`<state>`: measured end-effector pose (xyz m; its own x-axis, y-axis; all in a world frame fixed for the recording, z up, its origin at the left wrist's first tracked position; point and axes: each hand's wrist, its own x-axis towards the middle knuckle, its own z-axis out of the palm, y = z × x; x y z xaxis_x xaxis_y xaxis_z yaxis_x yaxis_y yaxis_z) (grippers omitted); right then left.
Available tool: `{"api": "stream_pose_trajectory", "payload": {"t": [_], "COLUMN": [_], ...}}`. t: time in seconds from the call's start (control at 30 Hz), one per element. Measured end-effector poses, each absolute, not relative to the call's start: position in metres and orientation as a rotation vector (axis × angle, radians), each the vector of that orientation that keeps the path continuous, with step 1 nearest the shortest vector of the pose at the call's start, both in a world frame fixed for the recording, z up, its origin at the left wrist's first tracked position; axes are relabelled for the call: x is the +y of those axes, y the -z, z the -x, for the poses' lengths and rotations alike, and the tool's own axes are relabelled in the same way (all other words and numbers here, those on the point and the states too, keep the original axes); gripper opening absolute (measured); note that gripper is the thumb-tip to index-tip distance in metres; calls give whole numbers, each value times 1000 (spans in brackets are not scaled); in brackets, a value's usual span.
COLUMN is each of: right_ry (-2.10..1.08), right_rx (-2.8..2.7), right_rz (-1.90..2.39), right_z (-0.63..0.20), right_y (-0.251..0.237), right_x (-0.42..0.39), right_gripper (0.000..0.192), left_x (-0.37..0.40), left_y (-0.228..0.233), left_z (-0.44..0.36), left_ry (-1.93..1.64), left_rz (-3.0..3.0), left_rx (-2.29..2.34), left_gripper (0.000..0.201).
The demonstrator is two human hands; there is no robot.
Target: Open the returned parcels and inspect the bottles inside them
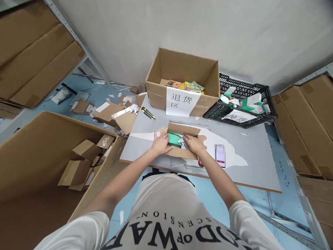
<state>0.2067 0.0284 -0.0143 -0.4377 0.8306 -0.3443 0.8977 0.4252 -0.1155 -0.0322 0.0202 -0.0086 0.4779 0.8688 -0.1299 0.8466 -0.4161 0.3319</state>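
A small open cardboard box (182,130) lies on the grey table top (249,163) in front of me. Inside it sits a green packet (174,138) with some white paper beside it. My left hand (161,144) rests on the box's left edge, fingers reaching onto the green packet. My right hand (194,143) is inside the box at its right side, touching the white paper and the packet. Whether either hand grips the packet or only touches it, I cannot tell.
A phone (220,154) lies right of the box. A yellow-black utility knife (148,113) lies at the table's back left. Behind stand a large labelled carton (182,74) and a black crate (244,100). A big carton of cardboard scraps (52,156) stands at my left.
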Motion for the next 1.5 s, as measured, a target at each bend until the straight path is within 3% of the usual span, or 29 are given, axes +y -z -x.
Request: {"api": "stream_pose_trajectory", "payload": {"t": [0.1,0.17,0.6,0.87,0.97,1.03,1.17,1.27,1.5], "right_ry": [417,402,352,565,729,824,980,1056,1377], "right_rx": [2370,2363,2437,2521,2490,2401,2213,2231,2298], "right_rz": [-1509,-1518,-1655,-1876,-2139,-2404,-2816,-2783,-2615], "right_z": [-202,-201,-209,-215,-217,-217,-207,-190,-164], "right_y": [17,17,37,36,30,23,6,-5,-17], "right_x": [34,34,17,21,24,24,19,11,-4], "right_gripper": [42,40,32,38,30,20,24,24,34], "left_x": [32,42,54,58,55,50,32,20,15], "left_y": [8,12,39,33,26,21,13,10,8], "left_z": [15,3,-22,-10,1,8,10,-2,-5], "left_ry": [1,51,174,-359,-587,-708,-860,-957,-1069], "left_rz": [-2411,-2455,-2579,-2132,-1790,-1526,-1191,-1166,-1055], "left_rx": [1313,1253,1085,1266,1320,1308,1171,1132,1252], "left_gripper": [32,26,33,26,23,29,50,53,37]}}
